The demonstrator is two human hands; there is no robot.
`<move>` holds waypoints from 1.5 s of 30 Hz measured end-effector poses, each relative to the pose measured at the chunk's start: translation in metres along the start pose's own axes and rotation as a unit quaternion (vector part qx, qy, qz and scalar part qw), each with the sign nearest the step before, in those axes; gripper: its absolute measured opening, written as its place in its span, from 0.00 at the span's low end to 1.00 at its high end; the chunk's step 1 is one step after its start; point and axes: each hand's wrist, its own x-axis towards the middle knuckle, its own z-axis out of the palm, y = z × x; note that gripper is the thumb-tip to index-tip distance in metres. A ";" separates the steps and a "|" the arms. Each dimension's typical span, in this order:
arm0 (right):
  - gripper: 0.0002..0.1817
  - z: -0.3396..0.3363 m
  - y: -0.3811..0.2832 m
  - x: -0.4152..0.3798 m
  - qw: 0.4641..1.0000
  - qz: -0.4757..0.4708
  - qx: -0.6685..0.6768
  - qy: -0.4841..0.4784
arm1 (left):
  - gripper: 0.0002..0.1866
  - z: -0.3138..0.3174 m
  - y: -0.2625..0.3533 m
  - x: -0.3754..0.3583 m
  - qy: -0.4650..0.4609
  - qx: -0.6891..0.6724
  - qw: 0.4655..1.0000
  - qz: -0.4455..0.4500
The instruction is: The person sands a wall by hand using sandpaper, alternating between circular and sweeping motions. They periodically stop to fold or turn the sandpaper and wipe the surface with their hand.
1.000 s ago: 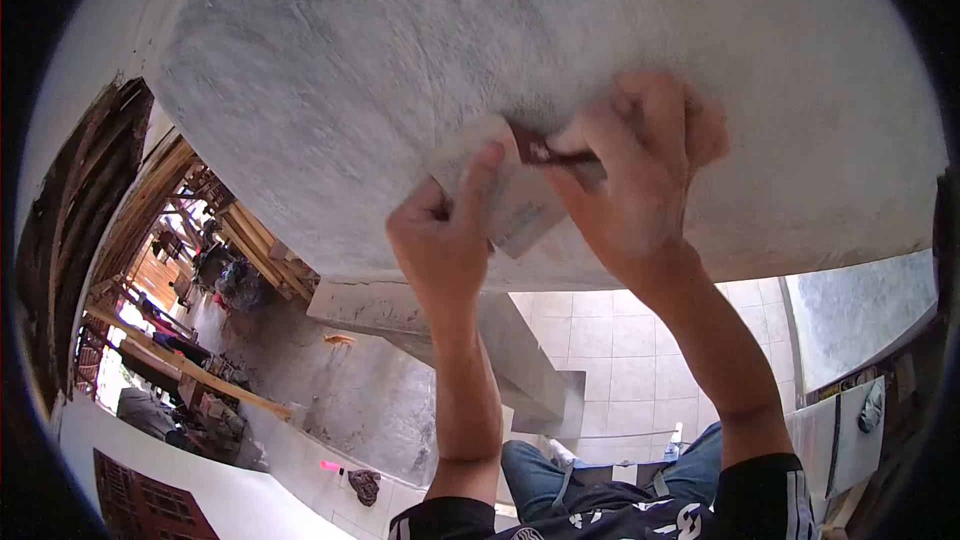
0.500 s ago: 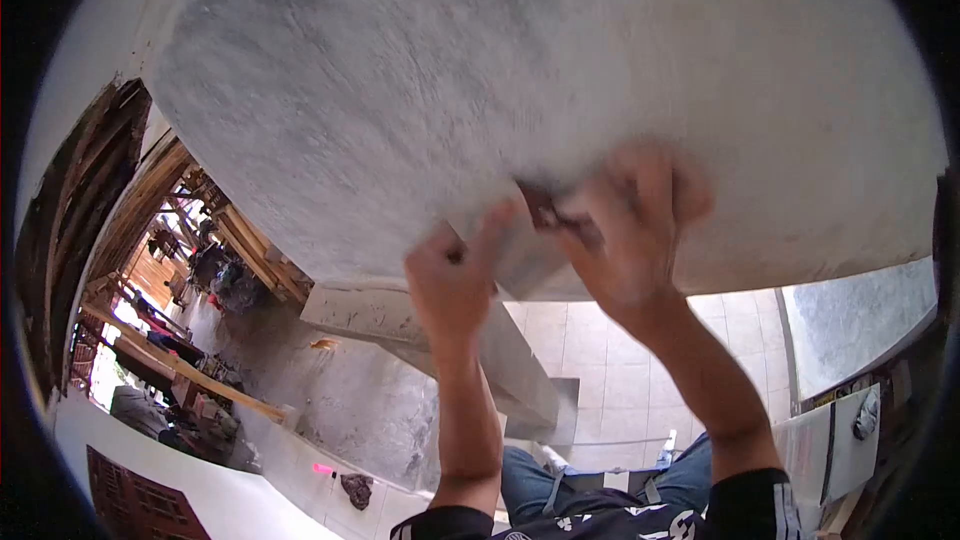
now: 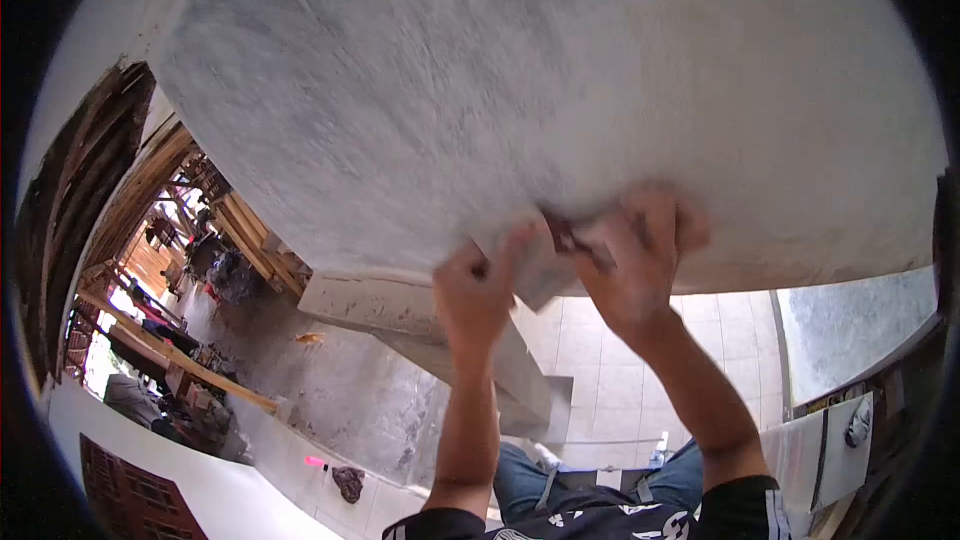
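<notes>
My left hand point(image 3: 473, 298) is raised to the lower part of a grey, smeared plaster surface point(image 3: 400, 100), its fingers bent in a pinch. Between my hands is a thin sheet that looks like sandpaper point(image 3: 538, 272), pale on one part and dark reddish-brown near my right fingers. My left hand grips its left side. My right hand point(image 3: 635, 265) is curled around the right side, pressed close to the plaster. Motion blurs the fingers of both hands, and the sheet's far edge is partly hidden.
Below the plaster's lower edge stands a concrete beam point(image 3: 375, 305). White floor tiles point(image 3: 620, 370) lie far beneath. A wooden rail point(image 3: 190, 365) and clutter are at left. A dark crumpled bundle point(image 3: 347, 483) and a pink item point(image 3: 315, 461) rest at lower left.
Both hands and the sheet have moved down in the view, toward the plaster's lower edge, and my left hand also a little right. The grip looks the same.
</notes>
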 end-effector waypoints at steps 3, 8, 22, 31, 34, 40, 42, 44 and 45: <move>0.16 0.002 0.003 -0.020 1.000 0.011 -0.026 0.012 | 0.19 0.002 -0.012 -0.007 -0.018 -0.001 1.000 0.001; 0.18 0.005 -0.004 0.041 0.998 -0.034 -0.039 0.048 | 0.21 -0.014 0.020 0.026 0.029 0.067 0.994 0.077; 0.17 -0.002 0.007 -0.030 0.999 0.003 -0.037 0.001 | 0.20 0.009 -0.022 -0.024 -0.033 -0.041 0.998 -0.034; 0.18 0.005 0.008 -0.036 1.000 -0.016 -0.021 0.010 | 0.21 0.010 -0.026 -0.030 -0.017 0.003 0.999 -0.029; 0.16 0.003 0.001 -0.020 1.000 -0.006 -0.028 -0.002 | 0.22 0.009 -0.018 -0.029 -0.015 -0.022 0.997 -0.070; 0.17 -0.004 0.007 -0.067 0.998 0.046 -0.035 -0.022 | 0.22 0.014 -0.053 -0.042 -0.001 0.009 0.998 -0.055; 0.17 -0.018 0.005 -0.096 0.990 0.097 0.001 -0.099 | 0.19 0.010 -0.091 -0.062 -0.020 0.100 0.995 -0.009; 0.16 -0.030 0.007 -0.127 0.972 0.153 0.078 -0.157 | 0.14 0.006 -0.120 -0.089 -0.053 0.117 0.990 0.051; 0.16 -0.035 0.008 -0.140 0.956 0.184 0.137 -0.180 | 0.12 0.010 -0.124 -0.105 -0.061 0.071 0.993 0.066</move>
